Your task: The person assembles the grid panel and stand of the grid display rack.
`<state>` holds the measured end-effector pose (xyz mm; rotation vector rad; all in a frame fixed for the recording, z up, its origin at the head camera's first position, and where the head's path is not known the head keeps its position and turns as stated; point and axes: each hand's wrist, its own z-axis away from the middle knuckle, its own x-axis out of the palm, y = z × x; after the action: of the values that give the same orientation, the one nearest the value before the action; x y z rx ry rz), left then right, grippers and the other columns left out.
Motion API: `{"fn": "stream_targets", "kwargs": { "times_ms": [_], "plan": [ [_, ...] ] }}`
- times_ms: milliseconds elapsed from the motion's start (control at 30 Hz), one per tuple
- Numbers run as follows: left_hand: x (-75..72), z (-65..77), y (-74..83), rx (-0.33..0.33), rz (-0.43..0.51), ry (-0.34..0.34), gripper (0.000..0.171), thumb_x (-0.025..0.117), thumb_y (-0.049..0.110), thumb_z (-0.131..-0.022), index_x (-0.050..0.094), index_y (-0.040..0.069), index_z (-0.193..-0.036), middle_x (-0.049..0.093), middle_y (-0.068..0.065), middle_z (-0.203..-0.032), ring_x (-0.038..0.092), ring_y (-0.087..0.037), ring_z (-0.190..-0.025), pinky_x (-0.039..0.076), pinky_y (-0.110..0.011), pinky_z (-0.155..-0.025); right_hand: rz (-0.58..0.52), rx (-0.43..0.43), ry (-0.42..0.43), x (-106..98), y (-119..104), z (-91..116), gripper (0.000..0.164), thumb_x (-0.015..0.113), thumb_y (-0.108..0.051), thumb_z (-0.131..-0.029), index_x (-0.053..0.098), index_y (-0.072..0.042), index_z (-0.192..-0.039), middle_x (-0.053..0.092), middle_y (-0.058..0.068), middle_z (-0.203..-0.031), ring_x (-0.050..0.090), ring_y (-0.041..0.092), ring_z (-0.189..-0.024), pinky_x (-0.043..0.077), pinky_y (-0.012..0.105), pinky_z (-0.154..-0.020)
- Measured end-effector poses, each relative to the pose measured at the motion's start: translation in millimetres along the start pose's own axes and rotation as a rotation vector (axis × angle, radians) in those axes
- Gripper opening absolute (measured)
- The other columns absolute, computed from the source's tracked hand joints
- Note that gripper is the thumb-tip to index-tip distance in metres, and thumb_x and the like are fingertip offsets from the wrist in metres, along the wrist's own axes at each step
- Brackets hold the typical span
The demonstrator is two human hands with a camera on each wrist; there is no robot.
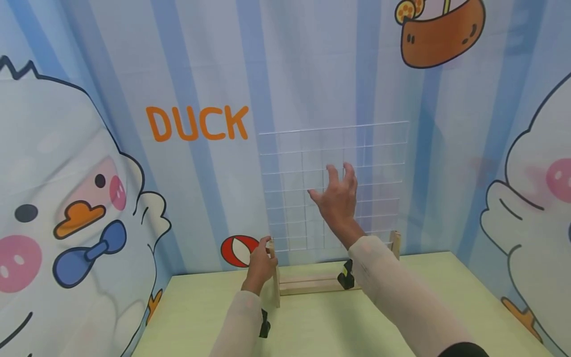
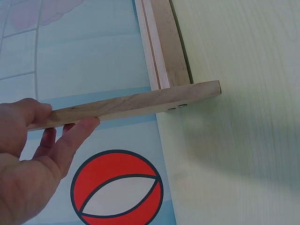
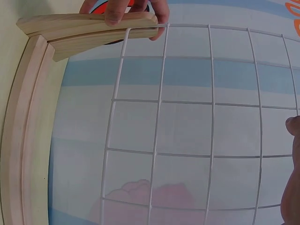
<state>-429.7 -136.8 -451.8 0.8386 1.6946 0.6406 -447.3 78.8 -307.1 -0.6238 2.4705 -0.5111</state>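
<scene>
A white wire grid panel (image 1: 290, 173) stands upright above a pale wooden stand. Two posts and a crossbar (image 1: 312, 286) make up this stand. My left hand (image 1: 260, 264) pinches the left post (image 2: 131, 104) near its top, thumb on one side and fingers on the other. In the right wrist view, the grid's lower corner sits at the grooved post's (image 3: 103, 28) upper end, and its bottom wire is apart from the grooved crossbar (image 3: 28, 136). My right hand (image 1: 337, 203) holds the grid around its middle, fingers spread and bent at the wires. The right post (image 1: 395, 243) is partly behind my sleeve.
The pale yellow tabletop (image 1: 214, 292) carries the stand near its back edge. Behind it hangs a striped blue curtain (image 1: 200, 59) printed with ducks, a ball and orange letters. A small black device (image 1: 346, 275) is at my right wrist, another (image 1: 265, 323) at the left.
</scene>
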Motion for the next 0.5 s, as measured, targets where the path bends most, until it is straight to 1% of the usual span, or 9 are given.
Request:
{"fn": "stream_targets", "kwargs": {
  "times_ms": [233,500],
  "plan": [
    [-0.6,-1.5,-0.3,-0.001,0.007,0.006,0.062,0.064,-0.005,-0.091,0.044,0.004,-0.149,0.066,-0.023,-0.116,0.066,-0.033,-0.101,0.059,-0.046,-0.08,0.004,-0.005,0.009,7,7,8,0.075,0.091,-0.035,-0.075,0.055,-0.012,-0.136,0.036,0.023,-0.154,0.045,0.045,-0.136,0.052,0.055,-0.103],
    [-0.3,-0.8,0.9,0.009,0.004,0.011,0.059,0.064,-0.004,-0.091,0.045,0.004,-0.147,0.066,-0.023,-0.116,0.067,-0.034,-0.101,0.06,-0.047,-0.081,0.026,-0.009,0.018,9,9,12,0.075,0.091,-0.036,-0.074,0.055,-0.011,-0.136,0.037,0.023,-0.152,0.046,0.046,-0.136,0.051,0.055,-0.104]
  ]
}}
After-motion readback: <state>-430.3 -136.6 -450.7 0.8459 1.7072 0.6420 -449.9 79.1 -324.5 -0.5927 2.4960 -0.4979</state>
